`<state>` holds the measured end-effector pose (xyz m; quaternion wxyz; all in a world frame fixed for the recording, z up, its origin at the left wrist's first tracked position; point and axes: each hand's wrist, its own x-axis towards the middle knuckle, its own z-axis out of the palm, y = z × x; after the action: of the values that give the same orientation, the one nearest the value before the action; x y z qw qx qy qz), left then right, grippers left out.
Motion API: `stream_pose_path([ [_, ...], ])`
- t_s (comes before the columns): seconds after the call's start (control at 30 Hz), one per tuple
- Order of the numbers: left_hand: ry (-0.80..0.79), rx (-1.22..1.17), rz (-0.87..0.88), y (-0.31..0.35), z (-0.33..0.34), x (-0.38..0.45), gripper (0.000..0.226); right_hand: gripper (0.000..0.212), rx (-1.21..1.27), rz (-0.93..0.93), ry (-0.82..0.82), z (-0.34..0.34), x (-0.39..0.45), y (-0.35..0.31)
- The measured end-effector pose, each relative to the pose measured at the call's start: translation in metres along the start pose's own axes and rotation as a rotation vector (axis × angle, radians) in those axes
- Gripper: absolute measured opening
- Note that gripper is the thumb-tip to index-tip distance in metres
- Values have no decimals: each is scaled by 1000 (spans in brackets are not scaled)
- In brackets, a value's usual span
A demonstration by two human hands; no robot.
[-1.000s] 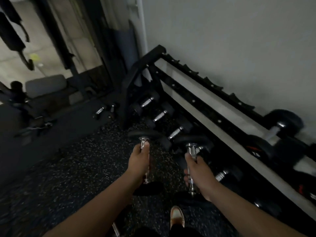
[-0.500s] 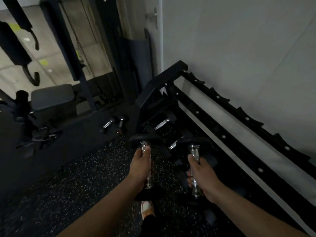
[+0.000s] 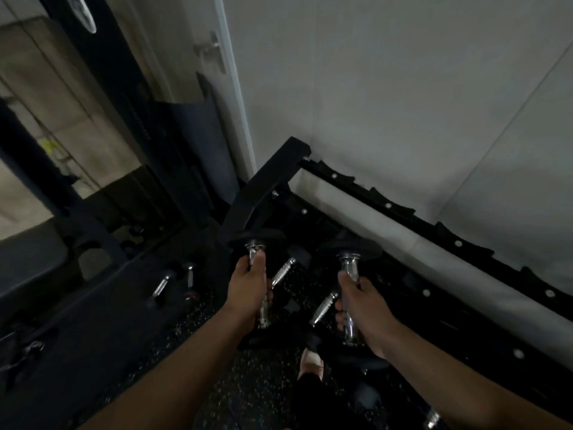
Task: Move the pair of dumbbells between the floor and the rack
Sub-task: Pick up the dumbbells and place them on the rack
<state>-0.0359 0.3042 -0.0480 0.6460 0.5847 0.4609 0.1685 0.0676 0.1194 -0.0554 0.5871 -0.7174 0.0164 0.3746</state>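
My left hand (image 3: 248,290) grips the chrome handle of the left dumbbell (image 3: 255,238), whose black head shows above my fingers. My right hand (image 3: 361,308) grips the handle of the right dumbbell (image 3: 348,265), held a little lower and nearer the rack. Both dumbbells hang upright in the air above the speckled floor. The black dumbbell rack (image 3: 387,209) runs along the white wall from the middle to the lower right, with its upper tier bare in this part.
Several other dumbbells (image 3: 283,271) rest on the rack's lower tier under my hands, and two more (image 3: 162,285) lie on the floor to the left. A dark weight machine and bench (image 3: 93,237) stand at left. My shoe (image 3: 311,361) shows below.
Both hands with their dumbbells have risen and come closer to the rack's left end. My view has tilted up and left, so the loaded right part of the rack has left the frame.
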Motion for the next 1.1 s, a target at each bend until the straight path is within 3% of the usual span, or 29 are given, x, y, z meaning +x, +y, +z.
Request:
stream_pose_path([
  [0.47, -234, 101, -3, 89, 97, 170, 33, 40, 70, 23, 139, -1, 118, -102],
  [0.83, -480, 247, -131, 99, 177, 271, 39, 38, 174, 82, 356, -23, 186, -109],
  [1.1, -630, 312, -277, 92, 218, 346, 37, 45, 187, 228, 550, -29, 233, -106],
])
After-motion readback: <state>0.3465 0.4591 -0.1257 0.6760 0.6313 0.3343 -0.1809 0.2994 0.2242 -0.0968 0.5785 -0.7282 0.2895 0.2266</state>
